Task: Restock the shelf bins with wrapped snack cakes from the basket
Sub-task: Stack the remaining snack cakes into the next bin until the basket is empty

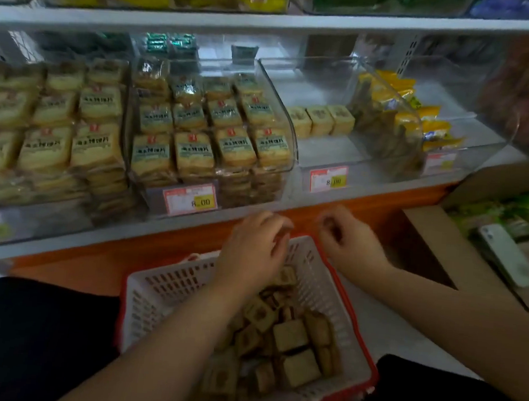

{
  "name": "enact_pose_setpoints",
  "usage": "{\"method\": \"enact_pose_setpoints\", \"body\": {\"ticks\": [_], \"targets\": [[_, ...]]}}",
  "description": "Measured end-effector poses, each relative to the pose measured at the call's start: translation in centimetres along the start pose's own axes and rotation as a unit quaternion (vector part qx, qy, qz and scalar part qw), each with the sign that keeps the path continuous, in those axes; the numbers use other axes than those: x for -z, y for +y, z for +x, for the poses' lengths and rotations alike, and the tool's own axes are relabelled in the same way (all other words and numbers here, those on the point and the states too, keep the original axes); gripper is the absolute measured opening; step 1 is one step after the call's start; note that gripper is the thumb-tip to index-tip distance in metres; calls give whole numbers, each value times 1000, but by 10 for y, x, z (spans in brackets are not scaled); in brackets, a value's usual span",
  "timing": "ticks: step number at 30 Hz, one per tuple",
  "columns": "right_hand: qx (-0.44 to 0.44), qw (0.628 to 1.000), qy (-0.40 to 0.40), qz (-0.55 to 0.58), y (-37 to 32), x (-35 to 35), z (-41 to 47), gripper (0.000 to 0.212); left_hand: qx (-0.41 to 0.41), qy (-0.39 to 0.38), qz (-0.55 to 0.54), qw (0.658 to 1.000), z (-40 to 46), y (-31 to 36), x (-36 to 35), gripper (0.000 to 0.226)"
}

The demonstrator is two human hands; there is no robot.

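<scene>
A white basket with a red rim (348,305) sits low in the middle and holds several wrapped snack cakes (290,335). My left hand (253,247) hovers over the basket's far end with its fingers curled. My right hand (345,238) is just past the basket's right rim, also curled. Both hands are blurred, and I cannot make out whether either holds a cake. On the shelf above, a clear bin (323,160) holds three matching cakes (320,121) in a row at its back.
Left of that bin, two clear bins (211,133) are packed with wrapped cakes. A bin with yellow packets (421,124) stands to the right. An open cardboard box (437,245) with a phone (509,254) on it sits at the right.
</scene>
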State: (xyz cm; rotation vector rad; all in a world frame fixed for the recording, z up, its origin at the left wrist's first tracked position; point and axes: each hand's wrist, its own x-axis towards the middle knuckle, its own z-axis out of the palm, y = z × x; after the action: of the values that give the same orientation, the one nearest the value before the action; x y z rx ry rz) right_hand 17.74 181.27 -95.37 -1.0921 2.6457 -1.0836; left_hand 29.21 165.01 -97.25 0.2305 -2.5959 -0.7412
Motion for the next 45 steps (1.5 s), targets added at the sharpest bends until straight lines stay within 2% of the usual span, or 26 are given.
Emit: {"method": "enact_pose_setpoints", "body": {"ticks": [2,4,6,8,11,15,20,22,24,25,26,27,29,30,31,33,36,38,41,45], "targets": [[-70,977,-176,-96,19,-31,-24,15,99,-97,-70,988,-32,-11,-32,14],[-75,917,-314,-234,39,-62,-49,32,180,-194,-91,960,-58,-23,-58,13],[-41,845,-392,-361,55,-85,-68,35,221,-264,-94,934,-75,-34,-74,12],[-27,801,-407,-439,67,-100,-75,37,235,-304,-102,917,-86,-44,-80,11],[-38,781,-382,-493,80,-114,-79,42,239,-320,-102,911,-90,-50,-81,11],[-76,752,-373,-538,81,-136,-100,49,269,-297,-141,905,-89,-51,-77,8],[-131,807,-364,-447,67,-145,-115,46,341,-270,-201,878,-90,-51,-78,14],[-154,838,-333,-403,57,-137,-109,48,388,-240,-211,864,-89,-52,-74,13],[-138,876,-295,-355,41,-121,-93,51,435,-209,-214,849,-82,-52,-67,3],[-116,905,-260,-316,31,-110,-85,50,460,-196,-240,832,-77,-49,-61,11],[-91,933,-218,-273,18,-98,-79,47,484,-187,-306,798,-74,-46,-54,25],[-48,953,-177,-243,5,-85,-74,48,505,-177,-412,738,-68,-43,-49,39],[88,958,-127,-241,-17,-61,-70,52,486,-176,-610,600,-59,-31,-37,51],[144,954,-121,-233,-25,-50,-69,54,459,-172,-656,574,-54,-23,-30,51],[176,955,-121,-207,-31,-40,-66,54,441,-167,-673,570,-47,-16,-23,50],[147,974,-122,-120,-42,-23,-59,52,422,-147,-673,590,-35,-4,-7,42],[-33,995,-87,46,-55,0,-41,43,409,-124,-660,618,-23,7,14,39],[-114,983,-95,110,-57,14,-29,41,376,-115,-643,657,-17,15,25,41],[-131,972,-138,139,-58,30,-13,38,340,-105,-612,706,-6,31,37,33],[-150,940,-153,267,-68,49,9,51,329,-86,-595,728,23,40,54,20]]}}
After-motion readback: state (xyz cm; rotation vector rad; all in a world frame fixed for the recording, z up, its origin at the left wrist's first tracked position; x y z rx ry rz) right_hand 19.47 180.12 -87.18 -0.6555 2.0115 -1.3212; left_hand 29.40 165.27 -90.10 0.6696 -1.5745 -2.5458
